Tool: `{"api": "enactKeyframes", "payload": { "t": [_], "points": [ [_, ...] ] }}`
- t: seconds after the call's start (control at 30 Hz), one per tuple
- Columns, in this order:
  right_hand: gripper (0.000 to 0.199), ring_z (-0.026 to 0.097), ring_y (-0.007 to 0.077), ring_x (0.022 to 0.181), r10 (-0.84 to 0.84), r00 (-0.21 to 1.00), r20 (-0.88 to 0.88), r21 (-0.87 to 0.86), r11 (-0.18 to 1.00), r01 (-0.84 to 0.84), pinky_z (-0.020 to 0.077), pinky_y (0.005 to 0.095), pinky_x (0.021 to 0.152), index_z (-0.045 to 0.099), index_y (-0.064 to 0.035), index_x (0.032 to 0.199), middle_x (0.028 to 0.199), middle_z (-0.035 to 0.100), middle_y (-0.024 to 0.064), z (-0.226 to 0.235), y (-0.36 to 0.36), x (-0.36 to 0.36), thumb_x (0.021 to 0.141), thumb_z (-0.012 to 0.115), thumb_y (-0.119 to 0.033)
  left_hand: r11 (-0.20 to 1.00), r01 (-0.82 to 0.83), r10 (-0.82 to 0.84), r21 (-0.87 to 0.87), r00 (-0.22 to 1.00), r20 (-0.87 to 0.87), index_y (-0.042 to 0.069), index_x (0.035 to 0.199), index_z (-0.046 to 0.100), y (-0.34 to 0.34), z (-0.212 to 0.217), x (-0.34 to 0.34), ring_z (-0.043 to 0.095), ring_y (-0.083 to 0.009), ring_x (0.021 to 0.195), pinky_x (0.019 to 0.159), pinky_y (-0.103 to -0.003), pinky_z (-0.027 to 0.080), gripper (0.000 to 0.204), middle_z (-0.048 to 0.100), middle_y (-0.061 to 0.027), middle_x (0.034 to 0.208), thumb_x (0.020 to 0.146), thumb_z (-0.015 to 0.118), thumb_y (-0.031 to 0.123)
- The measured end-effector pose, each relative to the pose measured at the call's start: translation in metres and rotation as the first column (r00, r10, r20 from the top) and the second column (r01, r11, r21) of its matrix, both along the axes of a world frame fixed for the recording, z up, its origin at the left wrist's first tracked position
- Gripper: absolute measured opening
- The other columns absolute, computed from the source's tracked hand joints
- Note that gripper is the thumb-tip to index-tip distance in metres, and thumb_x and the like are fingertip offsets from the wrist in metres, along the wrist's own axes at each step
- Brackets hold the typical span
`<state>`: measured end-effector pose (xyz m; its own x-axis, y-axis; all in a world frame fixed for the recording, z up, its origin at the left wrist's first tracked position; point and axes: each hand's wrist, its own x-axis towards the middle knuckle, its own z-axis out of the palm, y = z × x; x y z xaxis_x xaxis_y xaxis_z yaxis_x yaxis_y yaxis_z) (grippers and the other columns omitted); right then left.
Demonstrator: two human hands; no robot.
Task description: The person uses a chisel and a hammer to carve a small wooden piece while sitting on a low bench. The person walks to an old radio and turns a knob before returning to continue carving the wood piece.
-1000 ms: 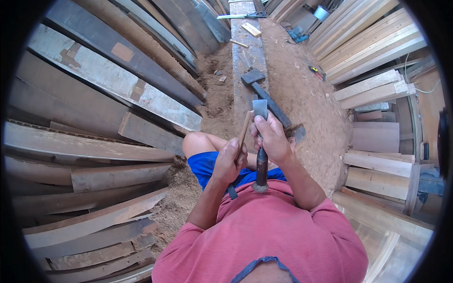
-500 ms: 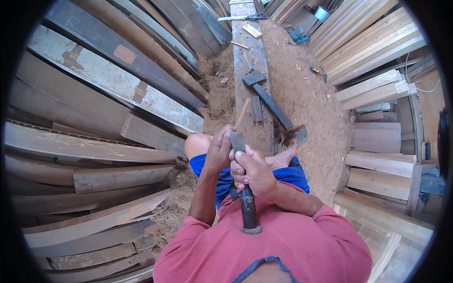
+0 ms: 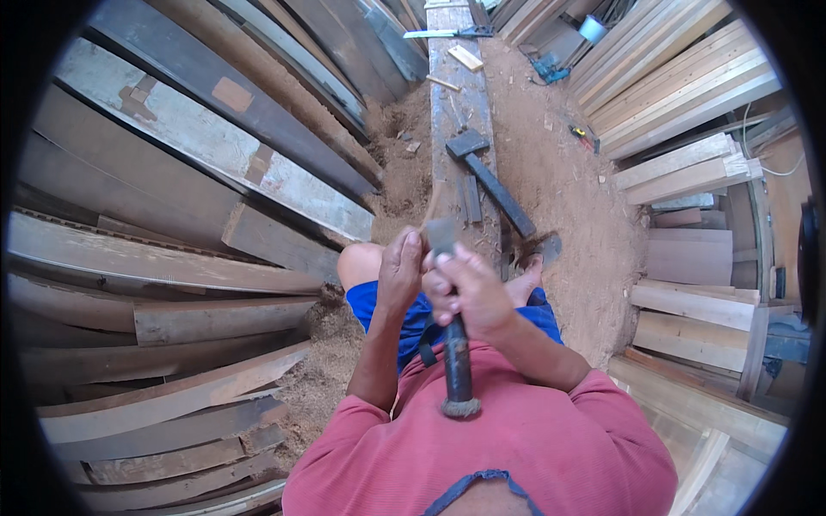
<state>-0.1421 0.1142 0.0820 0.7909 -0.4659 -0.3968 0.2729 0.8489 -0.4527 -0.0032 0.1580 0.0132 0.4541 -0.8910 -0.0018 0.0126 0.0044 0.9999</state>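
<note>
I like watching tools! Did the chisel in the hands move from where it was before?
Yes. The chisel has come back toward the person's chest, away from the hammer lying on the plank.

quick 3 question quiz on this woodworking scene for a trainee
1. True or false: the right hand is wrapped around the handle of the chisel.
2. Multiple choice: where does the hammer lie? A) on the long plank ahead of the person, B) in the left hand, C) on the stacked boards at the left.
3. Fill in: the left hand touches the chisel near its ____ end, by the blade.

Key
1. True. The grip is closed on the dark handle, whose frayed butt points toward the red shirt.
2. A. The hammer rests on the plank, with neither hand on it.
3. Upper, or blade, end.
</note>
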Motion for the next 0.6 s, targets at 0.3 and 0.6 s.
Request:
{"api": "enactKeyframes", "payload": {
  "t": [0.3, 0.6],
  "points": [
    [0.016, 0.037, 0.0038, 0.045, 0.098, 0.995, -0.021, -0.147, 0.984, -0.1, 0.0414, 0.0228, 0.043, 0.047, -0.0079, 0.101, 0.066, 0.041, -0.003, 0.016, 0.018, -0.007, 0.101, 0.042, -0.023, 0.985, 0.124, -0.056, -0.116, 0.881, 0.47, 0.002, 0.096, 0.057, 0.011, 0.038, 0.001, 0.055, -0.0288, 0.06, 0.055, -0.036, 0.043, 0.03, 0.054, -0.0127, 0.073, 0.103, 0.039, 0.024],
    [0.018, 0.038, 0.0047, 0.045, 0.067, 0.997, -0.042, -0.152, 0.986, -0.072, 0.0411, 0.0225, 0.042, 0.047, -0.0064, 0.101, 0.066, 0.041, -0.0021, 0.012, 0.019, -0.011, 0.101, 0.042, -0.023, 0.992, 0.083, -0.015, -0.091, 0.815, 0.58, 0.002, 0.096, 0.057, 0.021, 0.046, -0.009, 0.057, -0.0333, 0.06, 0.054, -0.041, 0.041, 0.024, 0.052, -0.0144, 0.069, 0.1, 0.042, 0.02]
  ]
}}
